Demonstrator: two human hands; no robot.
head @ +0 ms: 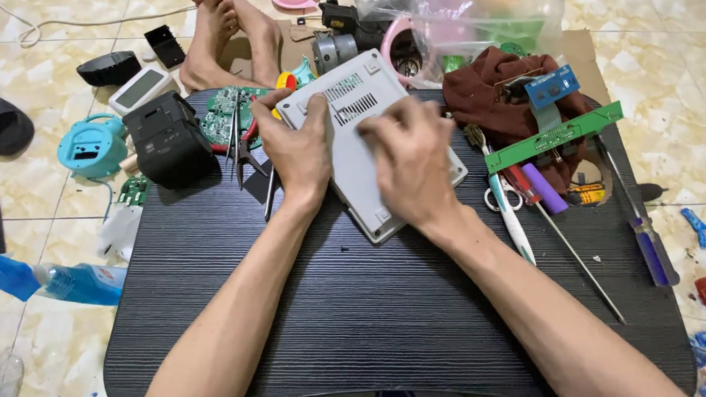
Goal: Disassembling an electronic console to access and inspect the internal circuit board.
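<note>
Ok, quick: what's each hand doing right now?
Left hand: grips the grey casing at its left edge.
Right hand: pressed on top of it, blurred; grip unclear.

Casing [364,134] lies mid-table [357,301] under both hands; printer [168,139] left; screwdrivers [577,252] right.

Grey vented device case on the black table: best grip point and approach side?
Judging by its pose, grip the grey case across its two long side edges, near the end closest to the person, coming from above. It lies flat, vents up, angled on the black table. The left hand and right hand already rest on its top, and tools crowd both sides.
</note>
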